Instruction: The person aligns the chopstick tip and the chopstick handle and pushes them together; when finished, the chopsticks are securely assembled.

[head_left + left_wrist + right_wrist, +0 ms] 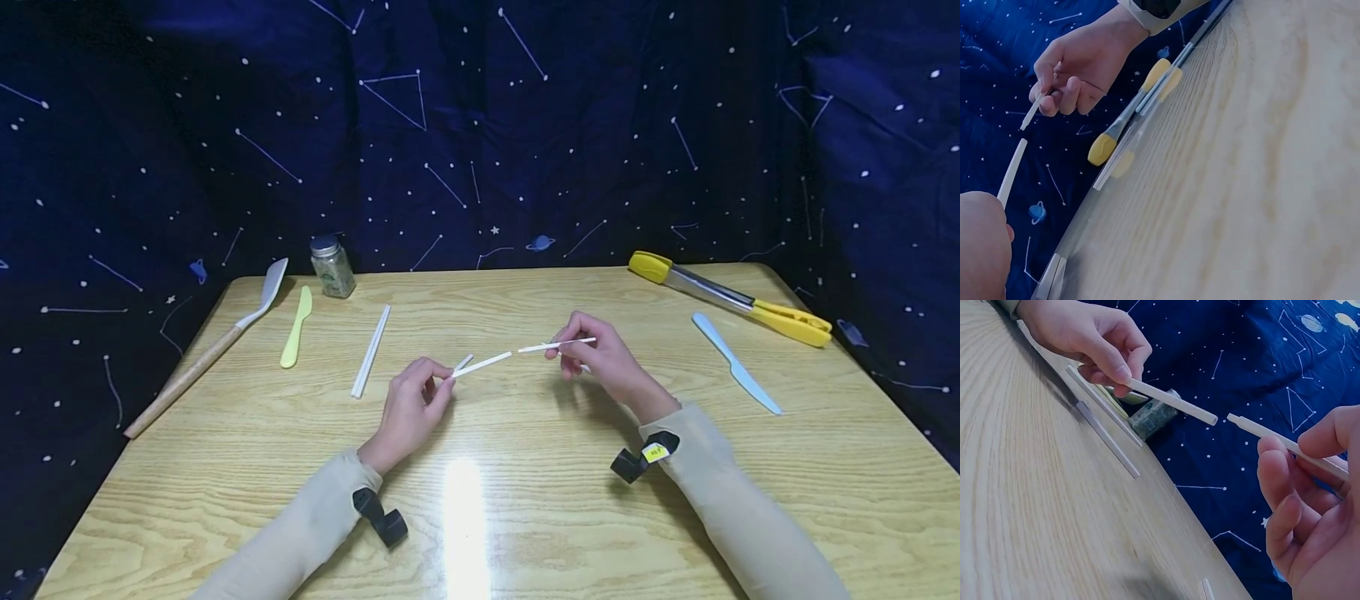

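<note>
My left hand (411, 408) pinches a slim white stick section (482, 365) between thumb and fingers, with its free end pointing right. In the right wrist view that section (1175, 403) shows a hollow end. Opposite it, my right hand (607, 358) pinches a second white stick section (536, 347), which has a narrowed tip (1234, 419). The two ends face each other with a small gap, apart and raised above the table. Another short stick (464, 362) lies just behind the left fingers. A white piece (585, 367) shows partly under the right hand.
Left on the wooden table (525, 500) are two white sticks (371, 350) side by side, a yellow-green knife (297, 329), a wooden-handled spatula (217, 346) and a lidded jar (333, 268). On the right lie a blue knife (737, 364) and yellow tongs (727, 298). A starry cloth (480, 133) hangs behind.
</note>
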Demonstrator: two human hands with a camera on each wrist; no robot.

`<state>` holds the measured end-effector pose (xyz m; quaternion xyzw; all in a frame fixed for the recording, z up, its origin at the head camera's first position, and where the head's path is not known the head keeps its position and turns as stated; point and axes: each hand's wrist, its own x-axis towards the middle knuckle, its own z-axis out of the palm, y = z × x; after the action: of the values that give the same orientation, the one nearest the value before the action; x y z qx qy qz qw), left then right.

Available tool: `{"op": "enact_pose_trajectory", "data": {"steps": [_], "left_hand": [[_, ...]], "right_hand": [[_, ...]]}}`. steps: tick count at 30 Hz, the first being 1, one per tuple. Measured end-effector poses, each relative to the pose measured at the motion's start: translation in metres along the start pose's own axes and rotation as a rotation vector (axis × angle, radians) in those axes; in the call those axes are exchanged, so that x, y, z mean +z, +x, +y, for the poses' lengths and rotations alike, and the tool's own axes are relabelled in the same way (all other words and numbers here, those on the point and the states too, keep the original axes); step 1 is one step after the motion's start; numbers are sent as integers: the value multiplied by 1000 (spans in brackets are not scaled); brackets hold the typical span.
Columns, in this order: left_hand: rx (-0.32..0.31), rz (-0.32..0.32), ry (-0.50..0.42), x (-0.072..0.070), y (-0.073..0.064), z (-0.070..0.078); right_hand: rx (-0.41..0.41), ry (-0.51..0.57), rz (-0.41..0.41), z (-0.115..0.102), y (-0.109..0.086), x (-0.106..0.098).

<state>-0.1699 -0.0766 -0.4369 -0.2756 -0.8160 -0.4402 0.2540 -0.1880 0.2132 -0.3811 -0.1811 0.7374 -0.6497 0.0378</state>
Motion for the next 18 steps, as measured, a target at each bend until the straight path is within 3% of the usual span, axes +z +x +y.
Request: {"op": "enact_pose_trajectory", "data": {"steps": [9, 18], "left_hand": [[46, 14, -30, 2, 0, 0], [38, 6, -26, 2, -1, 0]], "right_hand": [[3, 2, -10, 1, -1, 1], [39, -37, -25, 1, 0, 1]]}}
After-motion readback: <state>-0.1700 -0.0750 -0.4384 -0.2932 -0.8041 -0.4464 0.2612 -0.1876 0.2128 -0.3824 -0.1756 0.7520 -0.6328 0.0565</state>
